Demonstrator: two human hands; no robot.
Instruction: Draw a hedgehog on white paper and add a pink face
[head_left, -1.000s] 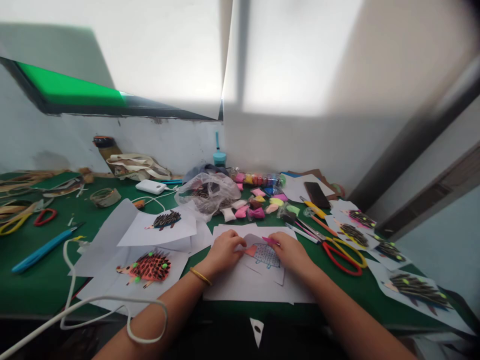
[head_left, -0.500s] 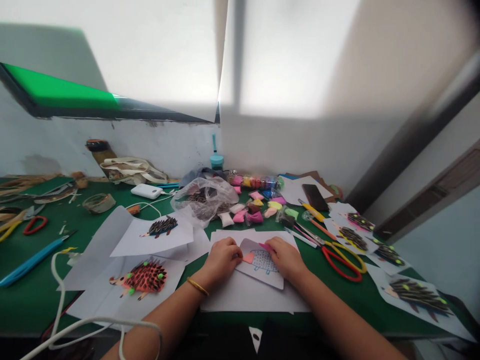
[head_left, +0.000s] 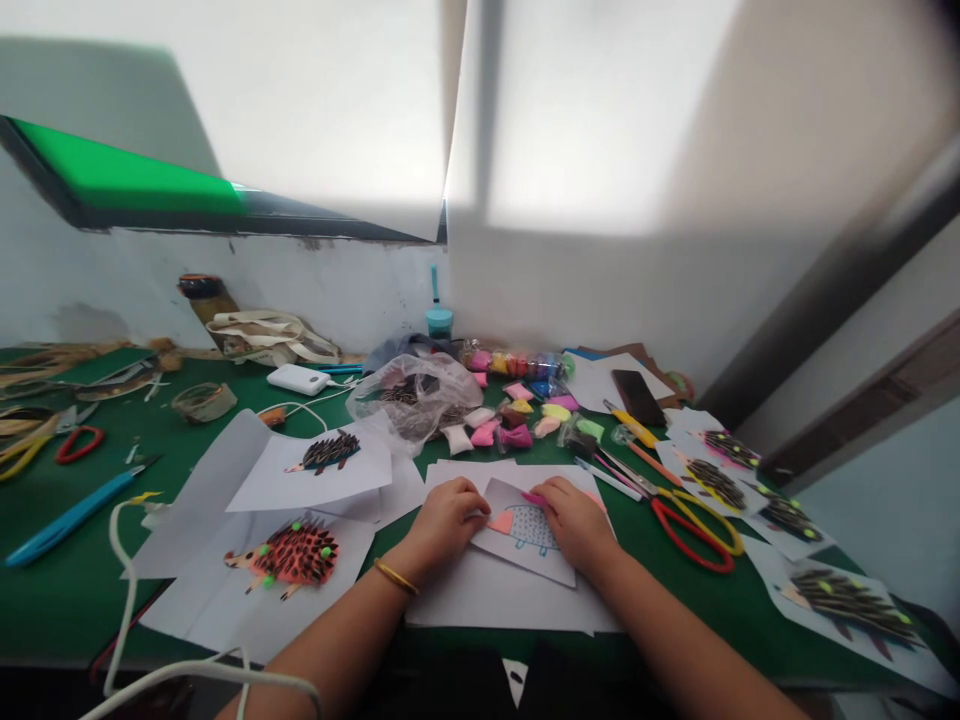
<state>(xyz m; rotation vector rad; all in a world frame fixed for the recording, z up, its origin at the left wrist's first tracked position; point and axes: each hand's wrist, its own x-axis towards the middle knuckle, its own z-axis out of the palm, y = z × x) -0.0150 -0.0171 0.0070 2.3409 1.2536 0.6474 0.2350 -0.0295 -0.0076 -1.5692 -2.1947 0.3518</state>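
A small white paper with a blue-outlined hedgehog drawing [head_left: 532, 530] lies tilted on a stack of white sheets [head_left: 480, 606]. Salmon-pink clay [head_left: 504, 521] covers the drawing's head. My left hand [head_left: 448, 525] rests at the paper's left edge, thumb and fingers pinched together by the snout tip; what lies between them is hidden. Over the drawing's right part, my right hand [head_left: 576, 522] is closed around a slim magenta piece [head_left: 534, 498], whose end pokes out towards the clay. Another bit of salmon pink [head_left: 596, 500] shows behind this hand.
Finished hedgehog pictures lie left [head_left: 289, 560] and right [head_left: 847, 605]. Clay packets [head_left: 514, 436] and a plastic bag [head_left: 420, 400] sit behind the sheets. Scissors [head_left: 697, 525], a yellow cutter [head_left: 630, 425] and a phone [head_left: 637, 397] are to the right. A white cable [head_left: 124, 580] crosses the front left.
The view has shifted slightly, so everything sits a little further right. Both hands keep nearly the same places on the drawing; the salmon-pink bit behind my right hand now shows.
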